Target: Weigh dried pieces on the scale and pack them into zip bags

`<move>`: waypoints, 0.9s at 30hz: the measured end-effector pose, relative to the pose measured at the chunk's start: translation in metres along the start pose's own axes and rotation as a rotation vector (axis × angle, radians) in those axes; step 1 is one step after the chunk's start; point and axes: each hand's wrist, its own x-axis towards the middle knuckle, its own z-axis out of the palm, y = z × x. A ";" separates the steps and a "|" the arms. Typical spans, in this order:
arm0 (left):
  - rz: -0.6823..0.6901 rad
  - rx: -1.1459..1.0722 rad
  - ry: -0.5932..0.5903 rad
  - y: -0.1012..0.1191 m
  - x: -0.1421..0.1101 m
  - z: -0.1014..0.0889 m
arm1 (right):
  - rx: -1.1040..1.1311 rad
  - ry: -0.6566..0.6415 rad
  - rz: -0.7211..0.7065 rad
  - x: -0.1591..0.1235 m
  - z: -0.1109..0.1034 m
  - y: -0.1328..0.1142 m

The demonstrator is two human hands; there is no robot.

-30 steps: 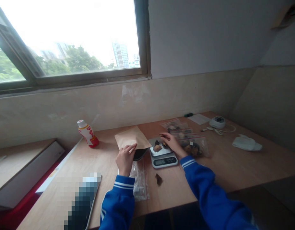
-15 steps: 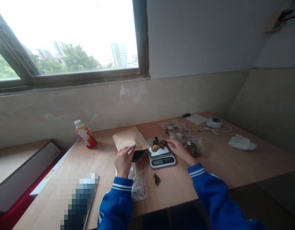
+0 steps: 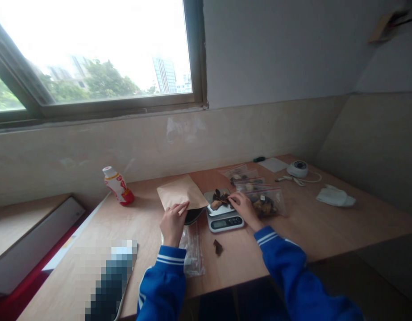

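L hand (image 3: 173,225) has thumb & fingers pinched on near edge of brown paper bag (image 3: 182,192); bag's dark mouth faces front edge of desk (image 3: 326,234), R corner right at L edge of scale (image 3: 226,224), contact unclear. Dried pieces (image 3: 216,203) sit heaped on scale plate, mid-desk. R hand (image 3: 244,208) comes in from scale's R side, fingertips at heap; can't tell if they grip a piece.

Tight on R: filled zip bags (image 3: 268,203) run from behind R hand twd back edge. More room in front: strip of wood btwn scale & front edge, w/ one loose piece (image 3: 218,247) on it. Clear plastic bag (image 3: 192,256) lies under L wrist, reaching nr front edge. Bottle (image 3: 120,189) stands at back L corner, wide gap to paper bag. Broad stretch of wood runs from zip bags to R edge, w/ white cloth (image 3: 335,196) nr that edge & camera (image 3: 297,169) nr back R corner.
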 end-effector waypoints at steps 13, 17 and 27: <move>0.001 0.009 0.001 -0.002 -0.001 0.001 | -0.025 0.011 0.053 0.006 0.002 -0.011; -0.017 0.002 -0.007 -0.002 -0.001 0.000 | 0.044 0.089 0.009 -0.002 -0.003 -0.022; -0.031 0.000 -0.014 -0.005 0.000 0.003 | -0.201 -0.080 -0.171 -0.028 -0.013 -0.056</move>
